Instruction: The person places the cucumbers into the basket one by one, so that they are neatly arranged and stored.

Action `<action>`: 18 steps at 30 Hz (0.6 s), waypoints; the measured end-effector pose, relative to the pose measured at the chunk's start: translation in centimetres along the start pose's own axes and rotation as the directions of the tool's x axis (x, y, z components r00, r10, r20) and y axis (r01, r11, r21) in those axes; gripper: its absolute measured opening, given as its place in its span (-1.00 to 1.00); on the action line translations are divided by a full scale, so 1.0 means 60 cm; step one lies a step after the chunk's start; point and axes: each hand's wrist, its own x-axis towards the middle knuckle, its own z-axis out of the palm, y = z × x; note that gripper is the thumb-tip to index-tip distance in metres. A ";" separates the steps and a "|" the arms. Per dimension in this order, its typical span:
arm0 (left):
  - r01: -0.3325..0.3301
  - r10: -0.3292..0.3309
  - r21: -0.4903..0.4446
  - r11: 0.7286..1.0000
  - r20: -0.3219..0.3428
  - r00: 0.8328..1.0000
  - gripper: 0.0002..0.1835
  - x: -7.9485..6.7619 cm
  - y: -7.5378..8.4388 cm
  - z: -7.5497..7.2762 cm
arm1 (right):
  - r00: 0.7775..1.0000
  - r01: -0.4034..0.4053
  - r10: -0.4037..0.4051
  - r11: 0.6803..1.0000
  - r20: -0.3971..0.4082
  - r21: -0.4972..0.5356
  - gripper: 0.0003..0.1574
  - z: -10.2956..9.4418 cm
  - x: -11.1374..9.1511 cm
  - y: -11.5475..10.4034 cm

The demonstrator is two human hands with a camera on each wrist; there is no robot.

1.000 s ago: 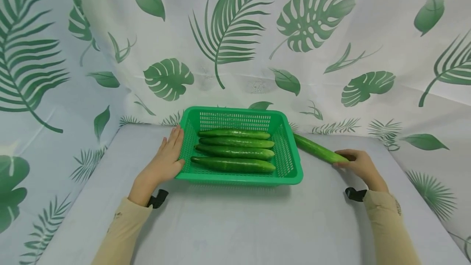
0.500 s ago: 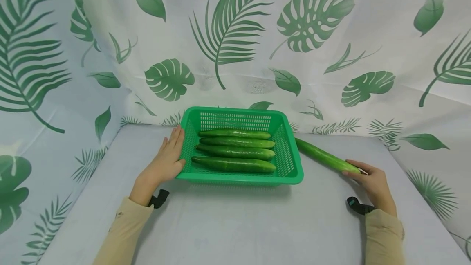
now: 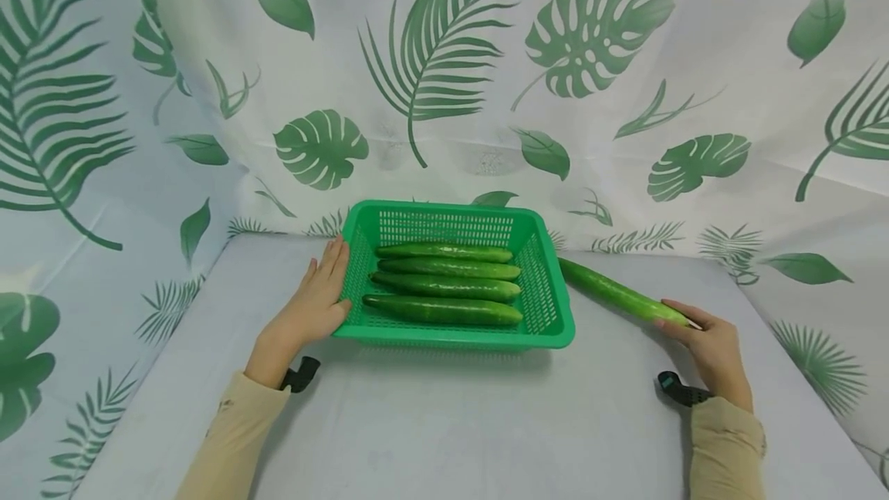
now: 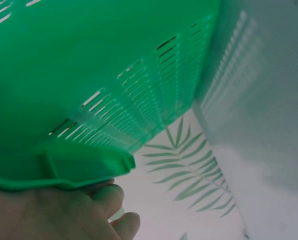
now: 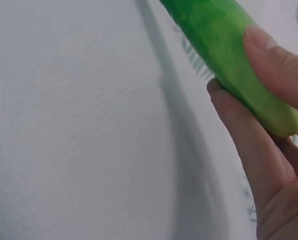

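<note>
A green plastic basket (image 3: 454, 339) with slotted walls stands on the table in the head view. Inside it several cucumbers (image 3: 444, 310) lie side by side. My left hand (image 3: 314, 301) rests along the basket's left side, fingers extended against the rim; the left wrist view shows that hand (image 4: 64, 215) touching the rim from outside. To the basket's right, my right hand (image 3: 711, 342) pinches the near end of another cucumber (image 3: 618, 293) between thumb and fingers. This cucumber slants back toward the basket, whose right rim hides its far tip. In the right wrist view its pale end (image 5: 284, 117) shows between the fingers.
A white cloth-covered table (image 3: 444, 430) extends in front of the basket. Leaf-printed curtains (image 3: 444, 137) hang behind and at both sides. A black wrist-camera mount (image 3: 681, 390) sticks out from each wrist.
My right hand has shifted right and nearer to me, drawing its cucumber's near end along; most of this came before the half-second frame. The left hand and basket stay put.
</note>
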 end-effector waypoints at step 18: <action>0.007 -0.007 0.000 1.000 -0.012 1.000 -0.13 -0.002 0.001 0.002 | 0.976 0.195 -0.135 0.888 -0.169 0.415 -0.30 -0.068 -0.046 -0.114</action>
